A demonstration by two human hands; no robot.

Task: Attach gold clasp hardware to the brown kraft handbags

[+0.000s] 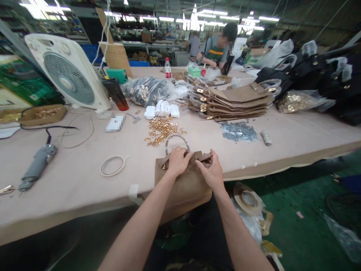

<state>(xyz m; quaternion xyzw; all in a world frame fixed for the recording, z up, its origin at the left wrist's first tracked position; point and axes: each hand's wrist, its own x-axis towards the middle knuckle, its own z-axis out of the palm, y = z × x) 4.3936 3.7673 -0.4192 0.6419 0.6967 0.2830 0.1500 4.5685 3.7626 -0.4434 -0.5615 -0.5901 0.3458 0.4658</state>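
A brown handbag (180, 188) sits at the table's front edge, partly over it, its round wrapped handle (177, 136) standing up behind my hands. My left hand (179, 161) is closed on the bag's top edge, near the base of the handle. At the right of the top, my right hand (212, 171) pinches a brown strap (207, 155) with thumb and fingers. Small gold fittings show on the bag beside both hands. Just behind the bag lies a loose pile of gold metal pieces (162, 130). My fingers hide part of the strap.
A powered screwdriver (38, 167), a tape roll (113, 166) and a fan (67, 75) are on the left. Stacked brown bag panels (234, 99) and grey metal plates (238, 131) lie to the right. A red-capped bottle (167, 68) stands farther back. Another person (217, 49) sits across the table.
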